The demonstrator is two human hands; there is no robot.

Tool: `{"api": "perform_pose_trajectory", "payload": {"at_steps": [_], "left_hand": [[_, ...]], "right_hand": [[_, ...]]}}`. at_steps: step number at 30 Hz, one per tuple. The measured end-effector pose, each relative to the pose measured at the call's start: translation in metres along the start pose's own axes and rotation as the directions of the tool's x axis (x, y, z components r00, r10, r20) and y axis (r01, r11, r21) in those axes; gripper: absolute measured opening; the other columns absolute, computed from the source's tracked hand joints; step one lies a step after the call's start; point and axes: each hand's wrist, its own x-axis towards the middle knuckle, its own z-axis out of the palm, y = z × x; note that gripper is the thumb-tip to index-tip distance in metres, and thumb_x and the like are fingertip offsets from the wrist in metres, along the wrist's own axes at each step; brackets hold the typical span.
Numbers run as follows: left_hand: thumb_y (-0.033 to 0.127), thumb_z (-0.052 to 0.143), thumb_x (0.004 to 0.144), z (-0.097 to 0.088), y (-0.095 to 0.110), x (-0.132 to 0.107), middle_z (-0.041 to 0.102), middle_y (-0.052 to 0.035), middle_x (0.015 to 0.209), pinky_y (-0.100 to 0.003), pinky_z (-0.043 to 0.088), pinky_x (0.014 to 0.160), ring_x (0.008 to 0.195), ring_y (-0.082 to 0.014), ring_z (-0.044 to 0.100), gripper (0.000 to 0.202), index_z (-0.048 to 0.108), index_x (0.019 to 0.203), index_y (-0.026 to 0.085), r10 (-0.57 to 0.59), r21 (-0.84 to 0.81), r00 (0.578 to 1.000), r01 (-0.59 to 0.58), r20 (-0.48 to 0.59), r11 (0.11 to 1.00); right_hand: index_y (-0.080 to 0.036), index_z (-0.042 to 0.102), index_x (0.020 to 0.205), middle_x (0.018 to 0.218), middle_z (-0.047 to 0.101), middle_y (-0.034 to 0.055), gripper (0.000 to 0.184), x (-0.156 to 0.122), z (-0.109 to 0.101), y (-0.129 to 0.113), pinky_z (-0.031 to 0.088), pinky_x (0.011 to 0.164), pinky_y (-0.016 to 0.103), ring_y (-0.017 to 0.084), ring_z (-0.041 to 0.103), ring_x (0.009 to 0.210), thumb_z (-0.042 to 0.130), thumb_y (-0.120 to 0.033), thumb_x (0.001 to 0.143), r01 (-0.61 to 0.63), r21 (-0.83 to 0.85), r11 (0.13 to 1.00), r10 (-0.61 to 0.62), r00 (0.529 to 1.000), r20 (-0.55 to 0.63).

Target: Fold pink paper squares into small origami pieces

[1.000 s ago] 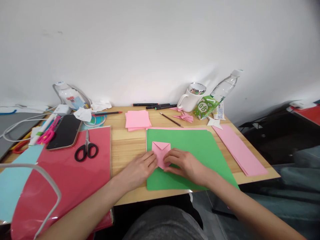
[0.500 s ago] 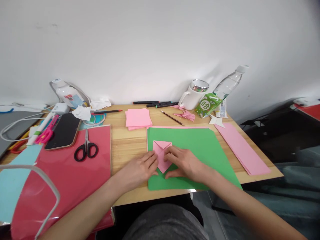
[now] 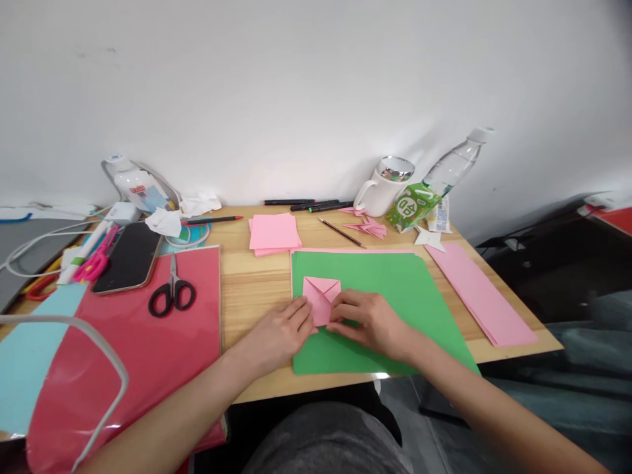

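Observation:
A folded piece of pink paper [image 3: 322, 291] lies on a green sheet [image 3: 390, 283]. Creases run down from its upper corners and meet near the middle, and its bottom edge now looks straight. My left hand [image 3: 286, 332] holds its left side, fingers close together over the edge and thumb at the lower corner. My right hand [image 3: 372, 322] is closed, with bent fingertips and thumb pinching the lower right edge. The fingers of both hands hide parts of the paper's sides.
Left of the green sheet, black-handled scissors [image 3: 172, 289] rest on a red folder [image 3: 133, 355], near a phone [image 3: 129, 258]. Pink squares [image 3: 274, 232], a pencil [image 3: 342, 232], a white mug [image 3: 385, 187] and a tilted bottle [image 3: 457, 161] stand behind. Pink strips [image 3: 484, 293] lie right.
The pink paper's lower point has been folded up, so its bottom now ends in a straight edge. My right fingers have closed in on the lower right edge; my left thumb has shifted to the lower corner.

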Motion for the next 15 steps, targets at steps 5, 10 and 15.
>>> {"api": "perform_pose_trajectory", "payload": {"at_steps": [5, 10, 15], "left_hand": [[0.021, 0.037, 0.096, 0.000, 0.000, 0.002, 0.070, -0.0143, 0.100, -0.036, 0.054, 0.086, 0.102, -0.0244, 0.065, 0.029, 0.063, 0.097, 0.007, -0.051, -0.081, 0.997, 0.047, -0.054, 0.996], [0.034, 0.035, 0.097, -0.007, -0.005, 0.001, 0.069, -0.0113, 0.103, -0.033, 0.054, 0.088, 0.104, -0.0207, 0.064, 0.034, 0.059, 0.101, 0.011, -0.126, -0.248, 0.992, 0.127, 0.021, 0.960], [0.029, 0.035, 0.097, -0.005, -0.008, -0.004, 0.066, -0.0133, 0.114, -0.038, 0.053, 0.092, 0.111, -0.0236, 0.060, 0.033, 0.059, 0.110, 0.011, -0.064, -0.221, 0.997, 0.073, 0.050, 0.972]], "right_hand": [[-0.016, 0.059, 0.079, 0.078, 0.059, 0.0032, 0.011, 0.001, 0.006, -0.001, 0.043, 0.060, 0.023, 0.012, 0.054, 0.066, 0.054, -0.019, 0.088, -0.140, 0.154, 0.978, 0.140, 0.990, 0.014], [-0.016, 0.052, 0.066, 0.073, 0.051, 0.0004, 0.018, 0.008, 0.008, 0.001, 0.040, 0.055, 0.022, 0.010, 0.048, 0.059, 0.057, -0.013, 0.082, -0.355, 0.224, 0.908, 0.357, 0.934, 0.031], [-0.015, 0.054, 0.067, 0.077, 0.049, 0.0012, 0.015, 0.016, 0.008, 0.000, 0.040, 0.055, 0.022, 0.009, 0.048, 0.059, 0.058, -0.008, 0.079, -0.450, 0.184, 0.874, 0.447, 0.893, 0.061]]}}
